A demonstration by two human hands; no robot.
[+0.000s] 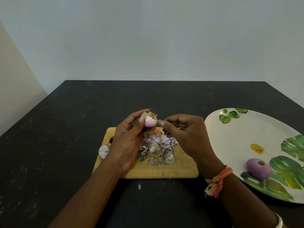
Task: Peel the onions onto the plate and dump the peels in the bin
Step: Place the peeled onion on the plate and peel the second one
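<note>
My left hand [126, 140] grips a small onion [150, 120], pale purple with a brown root end, above a wooden cutting board [181, 170]. My right hand [184, 134] is just to the onion's right, its fingers pinched together at the onion's skin. A heap of onion peels [158, 150] lies on the board below both hands. Left of the board an unpeeled onion [104, 151] rests on the table. A peeled purple onion [258, 168] sits on the big white plate [230, 140] with green leaf prints at the right. No bin is in view.
The black table [65, 129] ends at a pale wall behind. A stray peel [139, 186] lies in front of the board. The plate carries a yellow sticker [257, 148] and runs off the right edge of the view.
</note>
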